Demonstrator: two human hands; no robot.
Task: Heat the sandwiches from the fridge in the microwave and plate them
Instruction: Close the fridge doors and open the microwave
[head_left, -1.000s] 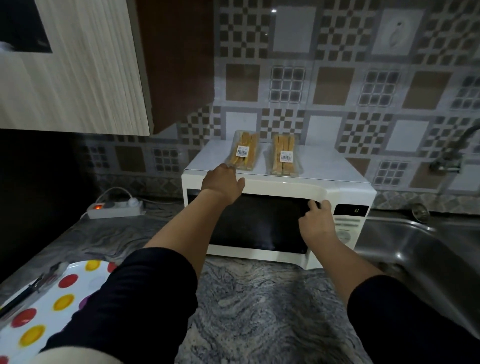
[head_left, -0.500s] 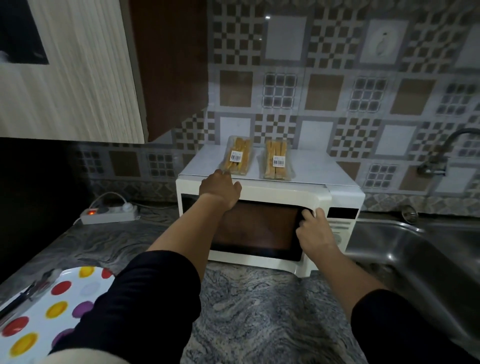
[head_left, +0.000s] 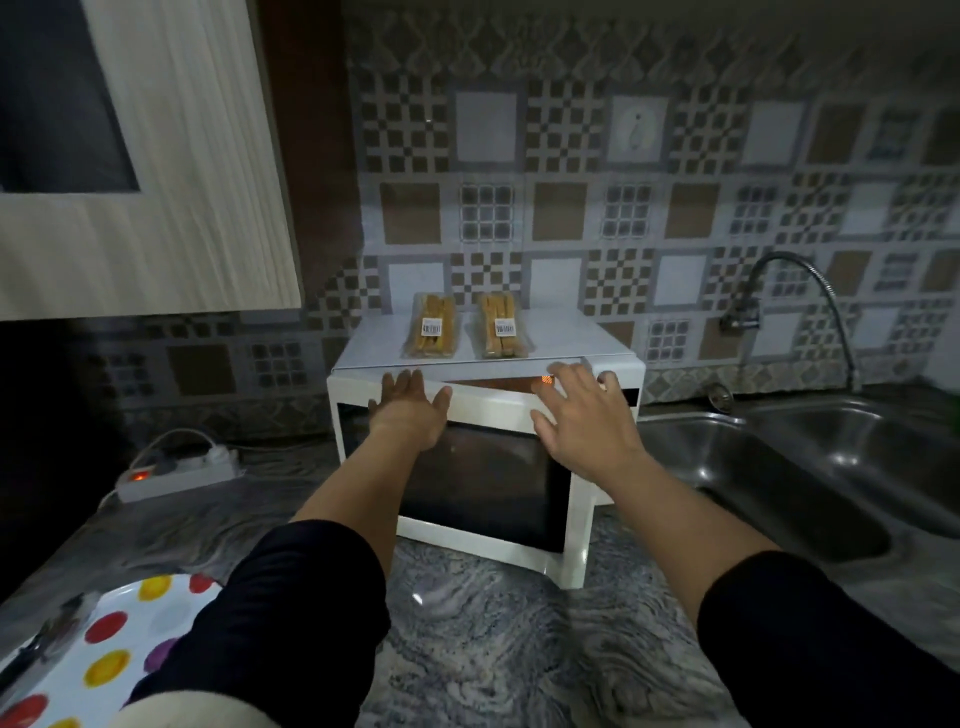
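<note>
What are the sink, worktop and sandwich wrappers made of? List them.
Sink: likely stainless steel, brushed grey with bright reflections.
Worktop: looks like polished stone, grey swirling veins, glossy highlight.
Sandwich wrappers: clear glossy plastic film, probably, bread visible through it.

Both arms reach forward, bare from the black sleeves pushed up near the elbows. The left hand (head_left: 410, 408) lies palm down with its fingers straight and close together, the thumb spread to the right, the fingertips pointing away from the person. The right hand (head_left: 582, 410) is raised slightly higher and further right, its fingers spread and loosely extended, the thumb angled out to the left, and it holds nothing; the two hands are apart.
</note>
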